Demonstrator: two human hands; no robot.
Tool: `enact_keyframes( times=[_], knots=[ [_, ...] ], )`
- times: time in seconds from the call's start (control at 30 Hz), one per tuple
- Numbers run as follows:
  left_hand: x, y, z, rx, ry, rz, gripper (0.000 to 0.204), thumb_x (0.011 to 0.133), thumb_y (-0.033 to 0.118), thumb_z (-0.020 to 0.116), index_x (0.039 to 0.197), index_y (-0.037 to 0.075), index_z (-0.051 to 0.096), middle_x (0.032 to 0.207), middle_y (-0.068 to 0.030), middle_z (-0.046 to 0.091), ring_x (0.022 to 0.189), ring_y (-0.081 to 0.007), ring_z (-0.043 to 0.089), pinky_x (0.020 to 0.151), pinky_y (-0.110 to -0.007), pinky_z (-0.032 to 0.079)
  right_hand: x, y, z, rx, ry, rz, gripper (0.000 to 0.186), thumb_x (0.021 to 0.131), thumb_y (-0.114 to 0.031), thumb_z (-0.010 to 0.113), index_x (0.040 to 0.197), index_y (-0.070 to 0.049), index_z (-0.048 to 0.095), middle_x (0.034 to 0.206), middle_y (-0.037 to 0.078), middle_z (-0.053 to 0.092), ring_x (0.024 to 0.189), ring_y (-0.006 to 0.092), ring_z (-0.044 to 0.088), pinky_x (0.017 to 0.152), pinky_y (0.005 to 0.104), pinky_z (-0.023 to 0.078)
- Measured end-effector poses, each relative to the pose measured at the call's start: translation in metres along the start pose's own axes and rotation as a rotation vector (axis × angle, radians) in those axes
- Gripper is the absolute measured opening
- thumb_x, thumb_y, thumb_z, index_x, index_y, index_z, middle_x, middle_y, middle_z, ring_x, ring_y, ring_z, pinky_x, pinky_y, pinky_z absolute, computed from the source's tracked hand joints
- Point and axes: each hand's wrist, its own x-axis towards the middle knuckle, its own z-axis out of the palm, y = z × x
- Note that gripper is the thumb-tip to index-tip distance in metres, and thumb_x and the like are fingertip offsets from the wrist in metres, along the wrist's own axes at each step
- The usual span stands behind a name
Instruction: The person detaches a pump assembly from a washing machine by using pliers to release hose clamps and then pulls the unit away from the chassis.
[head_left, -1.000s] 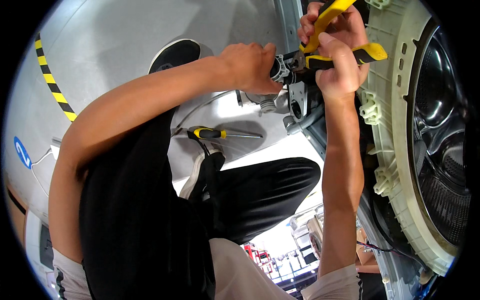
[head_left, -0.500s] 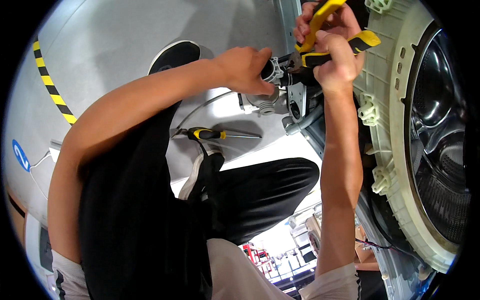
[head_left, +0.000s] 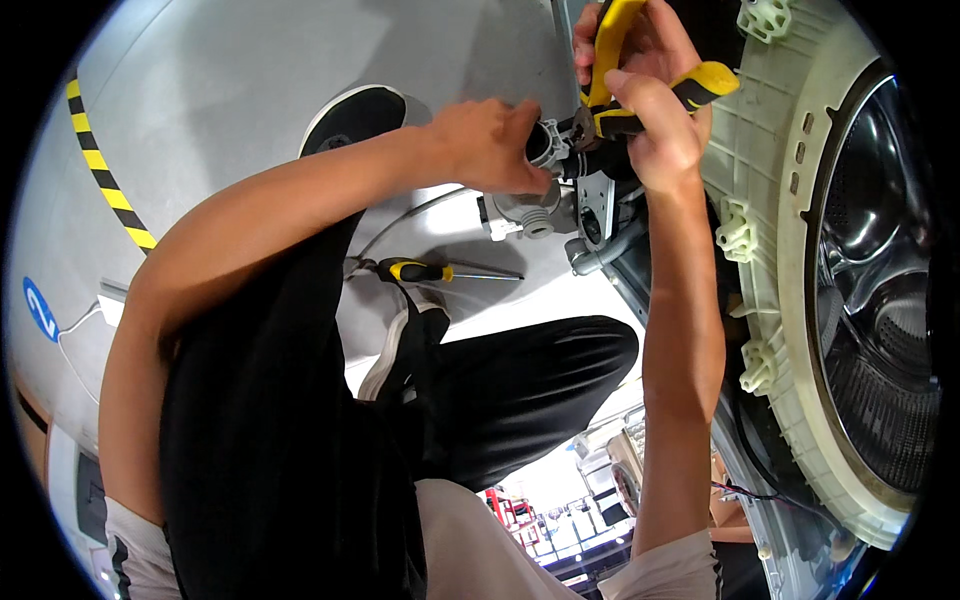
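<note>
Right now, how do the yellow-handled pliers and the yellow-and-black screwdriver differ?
The yellow-handled pliers are gripped in the right hand, up at the grey hose fitting that the left hand steadies; the yellow-and-black screwdriver lies unheld on the grey floor. The pliers show two spread handles, the screwdriver a single handle and a thin straight shaft. Both have yellow-and-black grips.

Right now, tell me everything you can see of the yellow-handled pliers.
The pliers have two yellow handles with black grip sections near the head; the material looks like rubber or plastic over metal. The right hand wraps both handles, which spread upward and to the right. The dark metal head points left and down at a grey round fitting beside the washing drum housing, where the left hand rests. Whether the jaws bite anything is hidden.
</note>
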Motion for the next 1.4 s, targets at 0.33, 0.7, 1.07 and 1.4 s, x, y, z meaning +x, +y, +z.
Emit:
enact_keyframes(
  times=[0.33,0.7,1.07,1.4],
  knots=[
    [-0.005,0.014,-0.001,0.053,0.02,-0.028,0.055,0.071,0.038,0.07,0.105,-0.001,0.051,0.094,-0.0222,0.064,0.084,-0.0414,0.064,0.073,-0.046,0.053,-0.046,-0.007,-0.015,-0.301,-0.006,-0.249,0.104,0.061,-0.024,0.065,0.149,-0.001,0.014,0.127,0.021,0.045,0.115,0.0321,0.051,0.101,0.0423,0.041],
    [-0.004,0.02,-0.005,0.07,-0.01,-0.053,0.053,0.072,0.038,0.069,0.104,0.0,0.051,0.095,-0.0221,0.065,0.084,-0.041,0.065,0.073,-0.047,0.053,-0.028,-0.023,-0.003,-0.098,0.075,-0.05,0.107,0.061,-0.028,0.073,0.149,-0.001,0.019,0.116,0.009,0.046,0.106,0.0212,0.05,0.095,0.0329,0.04],
    [-0.003,0.021,-0.009,0.088,-0.016,-0.039,0.054,0.072,0.038,0.068,0.104,-0.002,0.051,0.094,-0.0226,0.064,0.087,-0.0409,0.064,0.075,-0.046,0.053,-0.012,-0.011,-0.002,0.037,0.016,-0.059,0.103,0.061,-0.029,0.071,0.147,0.001,0.022,0.115,0.011,0.046,0.105,0.0236,0.05,0.096,0.0359,0.04],
    [-0.003,0.024,-0.012,0.1,-0.031,-0.052,0.054,0.071,0.039,0.069,0.102,-0.002,0.052,0.092,-0.0228,0.065,0.084,-0.0409,0.065,0.073,-0.047,0.053,-0.012,-0.002,-0.006,0.064,-0.003,-0.028,0.105,0.06,-0.028,0.07,0.148,0.0,0.02,0.116,0.011,0.046,0.104,0.0228,0.05,0.091,0.0344,0.042]
  ],
)
